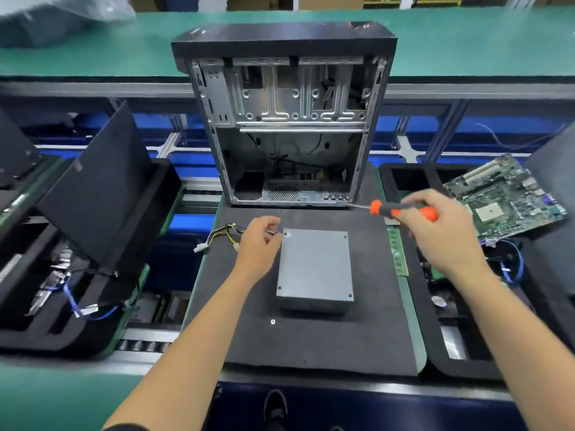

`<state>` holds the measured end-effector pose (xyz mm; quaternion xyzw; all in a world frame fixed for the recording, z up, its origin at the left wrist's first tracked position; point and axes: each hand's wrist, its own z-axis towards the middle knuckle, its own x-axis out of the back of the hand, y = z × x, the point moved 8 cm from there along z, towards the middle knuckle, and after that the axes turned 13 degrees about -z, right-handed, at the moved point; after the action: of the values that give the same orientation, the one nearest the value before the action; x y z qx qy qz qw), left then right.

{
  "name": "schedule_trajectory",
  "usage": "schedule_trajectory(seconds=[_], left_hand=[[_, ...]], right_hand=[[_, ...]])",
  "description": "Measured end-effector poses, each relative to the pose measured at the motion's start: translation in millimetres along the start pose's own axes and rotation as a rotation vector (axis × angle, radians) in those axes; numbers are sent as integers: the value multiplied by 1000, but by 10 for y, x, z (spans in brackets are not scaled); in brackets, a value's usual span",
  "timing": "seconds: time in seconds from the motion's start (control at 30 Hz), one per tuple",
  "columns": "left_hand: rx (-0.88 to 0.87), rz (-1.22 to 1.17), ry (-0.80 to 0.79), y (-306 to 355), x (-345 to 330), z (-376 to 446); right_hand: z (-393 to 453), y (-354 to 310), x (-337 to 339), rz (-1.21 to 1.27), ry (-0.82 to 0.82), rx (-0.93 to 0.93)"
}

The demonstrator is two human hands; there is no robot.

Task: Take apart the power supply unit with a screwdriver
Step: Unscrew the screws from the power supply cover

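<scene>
The power supply [315,269], a grey metal box, lies flat on the dark foam mat [311,343] in the middle of the surface, just in front of the open, gutted case [284,119]. Its wires [222,233] trail off the far left corner. The left hand [259,241] is at that corner, fingers curled around the wires where they leave the box. The right hand [435,225] grips the screwdriver [401,210] by its orange-and-black handle, held in the air above the mat with the shaft pointing left toward the case, not touching any screw.

The step in hand looks like the start of unscrewing the lid: corner screws still show in place. Next, the tip must come down square into one screw head, probably the far left one, while the left hand steadies the box.
</scene>
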<state>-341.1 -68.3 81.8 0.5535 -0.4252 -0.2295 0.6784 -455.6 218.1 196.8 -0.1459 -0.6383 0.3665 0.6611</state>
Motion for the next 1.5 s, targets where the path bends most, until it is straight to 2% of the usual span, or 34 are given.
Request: schedule_trajectory(seconds=[0.07, 0.17, 0.23, 0.33, 0.57, 0.87, 1.1, 1.37, 1.5], left_hand=[[-28, -8, -49, 17, -34, 89], [-56, 27, -109, -19, -45, 203], [-77, 47, -114, -50, -13, 272], [-114, 64, -134, -67, 5, 335], [-113, 67, -220, -65, -73, 404], [-117, 135, -213, -96, -122, 408], [-38, 175, -266, -85, -151, 471], [-100, 274, -289, -64, -213, 447], [-118, 268, -251, -101, -196, 429]], right_hand=[[123, -496, 44, -9, 0, 106], [260, -1056, -308, -98, -125, 181], [318, -1278, -614, -189, -230, 213], [400, -1460, -833, -256, -269, 259], [579, -1635, -968, -359, -292, 306], [598, -1734, -1163, -417, -385, 399], [613, -1733, -1198, -429, -447, 424], [605, -1800, -1243, -446, -506, 474], [604, -1825, -1255, -432, -514, 486]])
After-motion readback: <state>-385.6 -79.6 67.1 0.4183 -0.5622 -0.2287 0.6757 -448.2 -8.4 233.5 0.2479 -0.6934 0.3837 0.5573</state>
